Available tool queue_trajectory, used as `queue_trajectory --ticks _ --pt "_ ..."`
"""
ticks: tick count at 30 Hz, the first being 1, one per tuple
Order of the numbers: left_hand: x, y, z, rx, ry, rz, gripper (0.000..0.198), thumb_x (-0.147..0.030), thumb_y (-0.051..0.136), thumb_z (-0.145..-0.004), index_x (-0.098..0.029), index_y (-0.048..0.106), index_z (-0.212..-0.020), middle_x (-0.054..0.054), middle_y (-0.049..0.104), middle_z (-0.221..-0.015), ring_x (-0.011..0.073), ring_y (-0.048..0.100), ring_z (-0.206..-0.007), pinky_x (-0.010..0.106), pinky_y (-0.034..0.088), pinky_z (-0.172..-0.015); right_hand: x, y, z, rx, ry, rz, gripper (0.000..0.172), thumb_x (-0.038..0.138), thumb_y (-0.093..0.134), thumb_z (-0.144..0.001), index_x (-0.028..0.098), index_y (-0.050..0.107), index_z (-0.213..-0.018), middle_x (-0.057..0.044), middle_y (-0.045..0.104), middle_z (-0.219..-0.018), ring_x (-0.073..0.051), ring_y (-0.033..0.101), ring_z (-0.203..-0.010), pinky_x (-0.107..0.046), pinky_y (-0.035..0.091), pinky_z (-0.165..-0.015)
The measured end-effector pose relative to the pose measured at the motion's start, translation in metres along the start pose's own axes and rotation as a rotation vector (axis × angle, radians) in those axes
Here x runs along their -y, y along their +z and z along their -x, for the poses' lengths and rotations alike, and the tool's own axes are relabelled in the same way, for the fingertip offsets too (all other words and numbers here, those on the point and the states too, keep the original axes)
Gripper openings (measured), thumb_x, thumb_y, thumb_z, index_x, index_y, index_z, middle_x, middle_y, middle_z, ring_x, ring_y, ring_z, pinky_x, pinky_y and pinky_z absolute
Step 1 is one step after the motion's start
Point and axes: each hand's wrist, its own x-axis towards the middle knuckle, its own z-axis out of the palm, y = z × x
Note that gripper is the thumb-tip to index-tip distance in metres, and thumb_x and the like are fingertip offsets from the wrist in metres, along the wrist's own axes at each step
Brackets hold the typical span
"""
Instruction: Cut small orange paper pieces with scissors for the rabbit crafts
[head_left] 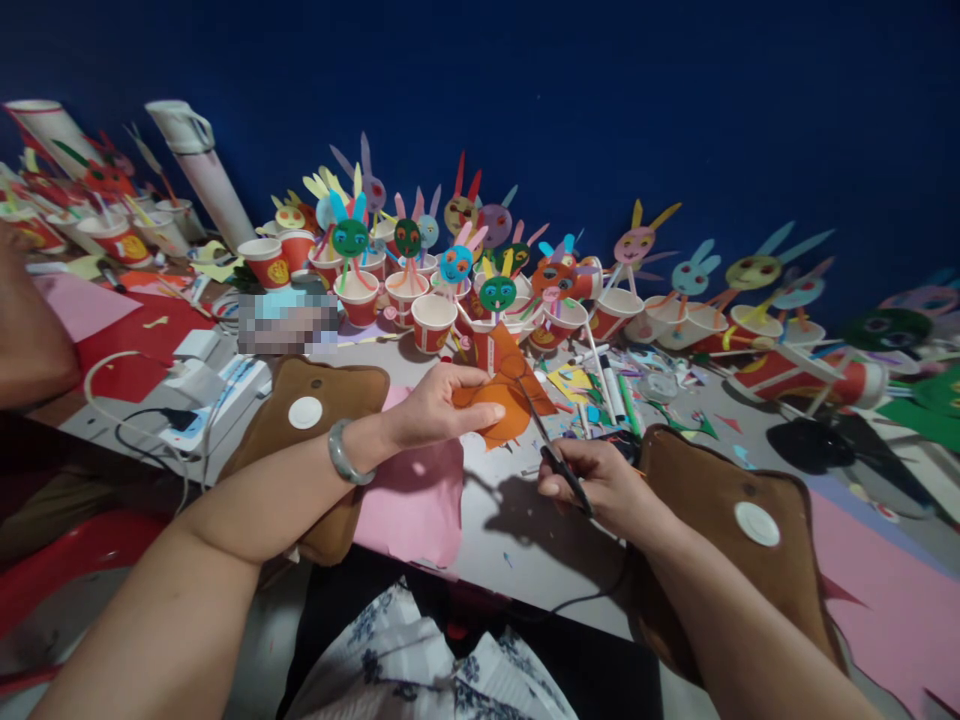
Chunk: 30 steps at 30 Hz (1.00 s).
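Far left of the orange paper [504,408], a co-worker's bare arm [34,330] at the edge of view, with a red sheet [124,335] just beside it on the bench [484,560]. Also well left of the orange paper, but farther back, a pale thermos [202,175] near the dark blue wall [600,100]. Closer to the orange paper on that side, a white power strip [225,405], then a brown cushion [341,400].

Wears a greyish bracelet [349,455] on the left wrist. Left of the orange paper and nearer, a pink sheet [420,500], flat. Pinches the orange paper at its left side in the grip of the left hand [431,408], thumb on top. Holds it raised above the bench, rounded part nearest, pointed corner away.

Behind the orange paper, crowded paper cups [433,325], many topped with coloured paper rabbit faces [455,264]. Sets the blades of the scissors [568,478] against the right part of the orange paper; cannot tell whether parted. Curls the grip of the right hand [607,488] around the dark handles, just right of the orange paper and nearer.

Right of the orange paper, markers [611,388] and cut scraps [656,385]. Farther right and nearer, a second brown cushion [720,520]; beyond that, more pink paper [892,600].
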Motion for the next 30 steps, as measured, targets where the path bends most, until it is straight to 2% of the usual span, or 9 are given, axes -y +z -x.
queue_trajectory --ticks 12,16,22,30 --pt "0.0005 -0.001 -0.0002 0.038 0.012 0.094 0.019 -0.027 0.064 -0.077 -0.012 0.059 -0.067 -0.001 0.054 -0.064 0.008 0.048 -0.06 0.019 0.039 -0.056 0.0023 -0.001 0.001 0.005 0.025 -0.034 0.04 0.049 0.079 -0.066 0.015 0.058 -0.06 0.002 0.054 -0.047 -0.01 0.046 -0.045 -0.022 0.033 -0.044" --pt "0.0039 -0.0011 -0.0003 -0.008 0.025 0.076 0.019 -0.028 0.068 -0.076 -0.012 0.06 -0.067 -0.001 0.055 -0.065 0.008 0.049 -0.061 0.019 0.04 -0.056 0.0019 -0.0015 0.0011 0.0 0.021 -0.037 0.039 0.048 0.08 -0.066 0.015 0.058 -0.06 0.002 0.055 -0.047 -0.01 0.046 -0.045 -0.022 0.033 -0.044" --pt "0.0002 0.0001 -0.0006 -0.013 -0.035 0.196 0.013 -0.024 0.069 -0.074 -0.012 0.066 -0.075 0.002 0.064 -0.072 0.0093 0.057 -0.062 0.019 0.046 -0.057 -0.0006 -0.0023 0.0009 0.008 0.019 -0.03 0.039 0.047 0.079 -0.067 0.015 0.058 -0.06 0.002 0.055 -0.048 -0.01 0.048 -0.045 -0.022 0.034 -0.044" --pt "0.0005 0.0016 -0.0019 -0.1 -0.101 0.22 0.017 -0.024 0.073 -0.069 -0.012 0.063 -0.076 -0.001 0.063 -0.066 0.0076 0.055 -0.057 0.019 0.049 -0.057 0.0013 -0.0009 0.0008 0.006 0.025 -0.076 0.041 0.05 0.079 -0.065 0.015 0.058 -0.061 0.003 0.055 -0.047 -0.01 0.047 -0.044 -0.022 0.033 -0.044"
